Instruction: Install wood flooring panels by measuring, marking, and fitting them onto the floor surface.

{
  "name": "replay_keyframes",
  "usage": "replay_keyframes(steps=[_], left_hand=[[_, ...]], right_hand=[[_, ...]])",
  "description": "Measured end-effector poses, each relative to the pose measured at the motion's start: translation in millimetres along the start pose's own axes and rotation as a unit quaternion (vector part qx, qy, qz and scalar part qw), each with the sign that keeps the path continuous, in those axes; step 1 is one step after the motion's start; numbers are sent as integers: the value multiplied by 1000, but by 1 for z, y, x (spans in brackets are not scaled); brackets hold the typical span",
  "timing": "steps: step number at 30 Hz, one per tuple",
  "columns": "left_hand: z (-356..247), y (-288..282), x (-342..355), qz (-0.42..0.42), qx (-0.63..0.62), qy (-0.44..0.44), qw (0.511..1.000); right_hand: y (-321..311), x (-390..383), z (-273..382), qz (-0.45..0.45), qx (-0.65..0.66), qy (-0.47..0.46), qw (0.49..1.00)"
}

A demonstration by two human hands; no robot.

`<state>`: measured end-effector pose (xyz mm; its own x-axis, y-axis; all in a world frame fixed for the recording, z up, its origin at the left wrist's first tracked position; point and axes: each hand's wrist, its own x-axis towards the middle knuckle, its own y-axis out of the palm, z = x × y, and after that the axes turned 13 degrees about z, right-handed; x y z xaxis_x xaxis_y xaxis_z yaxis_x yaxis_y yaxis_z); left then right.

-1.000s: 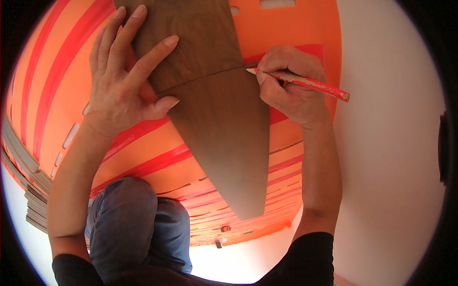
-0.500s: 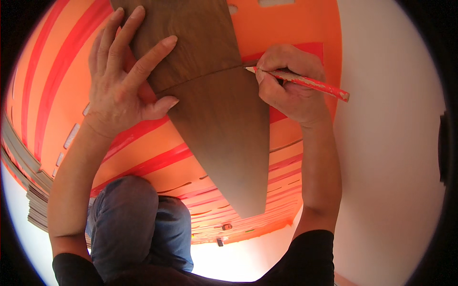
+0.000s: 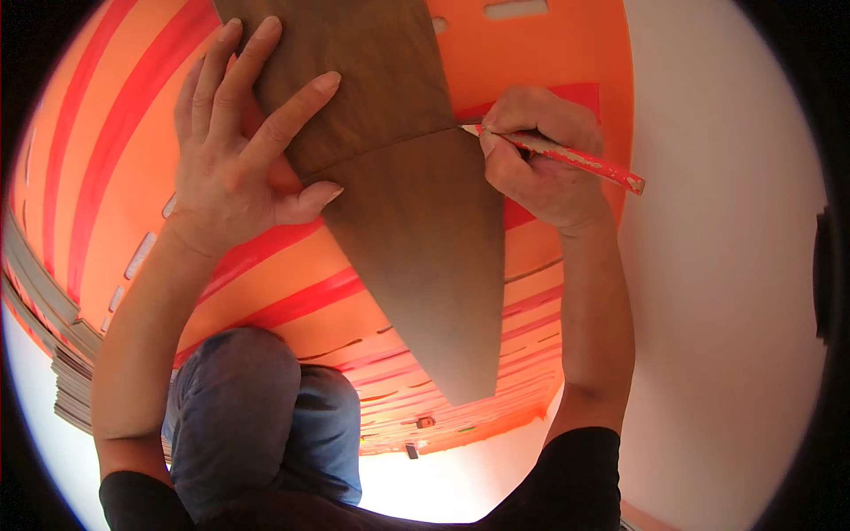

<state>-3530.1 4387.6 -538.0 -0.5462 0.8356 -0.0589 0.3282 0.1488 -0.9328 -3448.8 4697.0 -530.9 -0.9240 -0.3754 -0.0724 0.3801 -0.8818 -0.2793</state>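
Your right hand (image 3: pixel 544 164) has its fingers closed on a red pencil (image 3: pixel 580 160), its paint worn in patches. The pencil slants across the hand, its tip touching or nearly touching the right end of a dark line (image 3: pixel 381 149) between two brown boards. The upper board (image 3: pixel 354 71) runs off past the top of the view; the lower board (image 3: pixel 421 239) looks narrower toward you. You cannot tell from here whether one board overlaps the other.

Your left hand (image 3: pixel 221 177) has its fingers spread wide, gripping nothing, along the left side of the boards. The index finger reaches over the upper board, and the thumb tip lies over the lower board, near the line's left end.

The boards lie on an orange sheet (image 3: pixel 540 53) with red stripes (image 3: pixel 146 102) and pale slots (image 3: pixel 516 9). Your jeans (image 3: pixel 235 416) show at lower left, between your forearms. Beyond your left forearm is a stack of thin strips (image 3: pixel 75 389). To your right stretches a pale surface (image 3: pixel 717 221).
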Motion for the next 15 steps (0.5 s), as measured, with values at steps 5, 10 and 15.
replay_keyframes(steps=[5,10,15], left_hand=[[2,2,0,-12,-21,-6,1000],[5,2,-4,-10,-46,-13,999],[3,-2,0,12,-47,14,999]], right_hand=[[2,-8,10,-42,106,100,988],[57,-57,62,-341,150,121,920],[231,-200,134,-601,101,319,726]])
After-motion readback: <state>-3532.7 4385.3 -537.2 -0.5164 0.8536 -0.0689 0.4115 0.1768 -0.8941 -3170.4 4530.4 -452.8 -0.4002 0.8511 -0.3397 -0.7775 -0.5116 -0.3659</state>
